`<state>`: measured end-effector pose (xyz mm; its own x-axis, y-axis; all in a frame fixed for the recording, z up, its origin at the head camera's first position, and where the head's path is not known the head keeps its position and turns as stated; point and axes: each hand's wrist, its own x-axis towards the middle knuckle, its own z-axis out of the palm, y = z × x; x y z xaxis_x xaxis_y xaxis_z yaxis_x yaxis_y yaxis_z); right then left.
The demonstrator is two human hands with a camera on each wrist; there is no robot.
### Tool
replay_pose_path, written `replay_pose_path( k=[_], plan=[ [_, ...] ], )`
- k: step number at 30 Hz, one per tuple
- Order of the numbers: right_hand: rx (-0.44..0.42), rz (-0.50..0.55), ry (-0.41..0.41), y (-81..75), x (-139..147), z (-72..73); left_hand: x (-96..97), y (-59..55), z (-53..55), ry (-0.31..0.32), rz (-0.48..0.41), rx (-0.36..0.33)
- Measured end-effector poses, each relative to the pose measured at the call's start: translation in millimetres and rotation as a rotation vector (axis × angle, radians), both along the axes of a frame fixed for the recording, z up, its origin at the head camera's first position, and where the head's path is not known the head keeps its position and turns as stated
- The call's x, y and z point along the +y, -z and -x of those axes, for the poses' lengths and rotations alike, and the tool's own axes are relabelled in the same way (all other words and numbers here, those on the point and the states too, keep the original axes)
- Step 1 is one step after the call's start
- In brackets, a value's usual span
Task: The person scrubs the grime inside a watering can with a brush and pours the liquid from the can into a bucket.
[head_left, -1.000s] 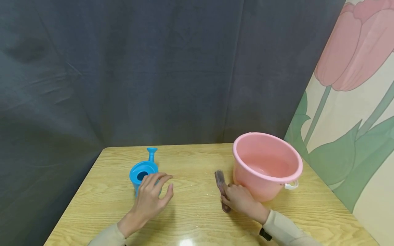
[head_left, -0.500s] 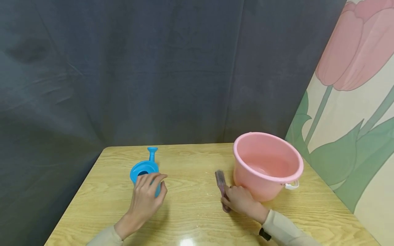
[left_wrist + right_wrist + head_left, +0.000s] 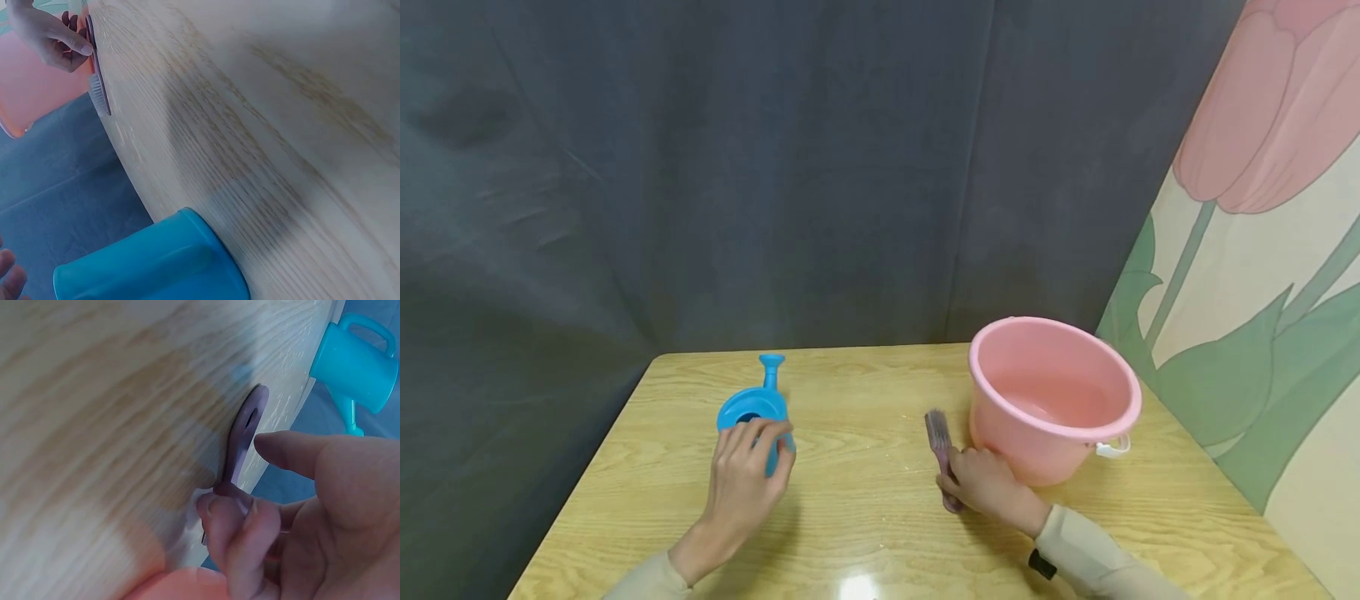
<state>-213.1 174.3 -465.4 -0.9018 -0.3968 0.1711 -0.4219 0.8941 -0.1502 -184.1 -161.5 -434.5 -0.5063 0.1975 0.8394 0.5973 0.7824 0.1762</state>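
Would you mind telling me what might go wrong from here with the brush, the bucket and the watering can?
The right hand's grip holds the brush by its handle close to the bucket, so a sideways swing might bump the bucket. That light pinch could also let the brush twist. The left hand's grip hangs over the watering can without holding it, so a clumsy touch might tip it.

We see the bench [image 3: 857, 471] carrying a watering can [image 3: 757, 398] lower left, brush [image 3: 941, 450] lower centre and bucket [image 3: 1022, 442] lower right.
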Motion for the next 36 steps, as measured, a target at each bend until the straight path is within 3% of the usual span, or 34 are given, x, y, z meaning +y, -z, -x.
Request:
replay_pose_path(
  k=[22,31,36],
  plan=[
    [-0.065,-0.012,0.007,0.1,-2.1,2.7,-21.2,3.6,-6.3,-0.094,-0.029,-0.004],
    [-0.087,-0.039,0.032,0.0,-2.8,3.3,-27.1,7.1,-14.8,-0.158,-0.066,-0.099],
    [-0.077,-0.028,0.021,1.5,-2.2,3.8,-30.4,8.6,-17.2,-0.170,-0.061,-0.107]
  ],
)
